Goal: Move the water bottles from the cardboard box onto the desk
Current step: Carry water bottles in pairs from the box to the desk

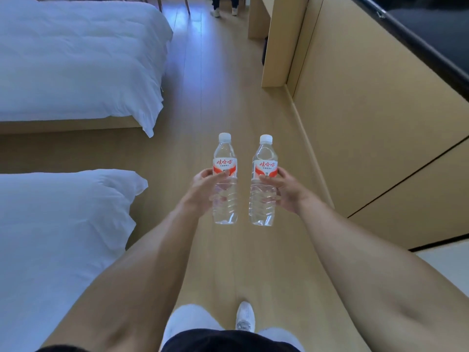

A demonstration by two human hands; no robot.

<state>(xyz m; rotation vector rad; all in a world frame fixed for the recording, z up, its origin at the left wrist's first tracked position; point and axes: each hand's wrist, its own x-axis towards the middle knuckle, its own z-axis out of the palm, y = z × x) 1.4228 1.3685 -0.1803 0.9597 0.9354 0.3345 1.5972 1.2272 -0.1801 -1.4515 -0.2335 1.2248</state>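
Left hand (203, 189) grasps left bottle (225, 181), right hand (285, 190) grasps right bottle (264, 184); both upright, side by side, apart. Red-white labels read 娃哈哈.

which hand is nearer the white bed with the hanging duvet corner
Left. The left hand, gripping a bottle, is on the bed's side; the right hand, gripping the other bottle, is nearer the wooden wall panel.
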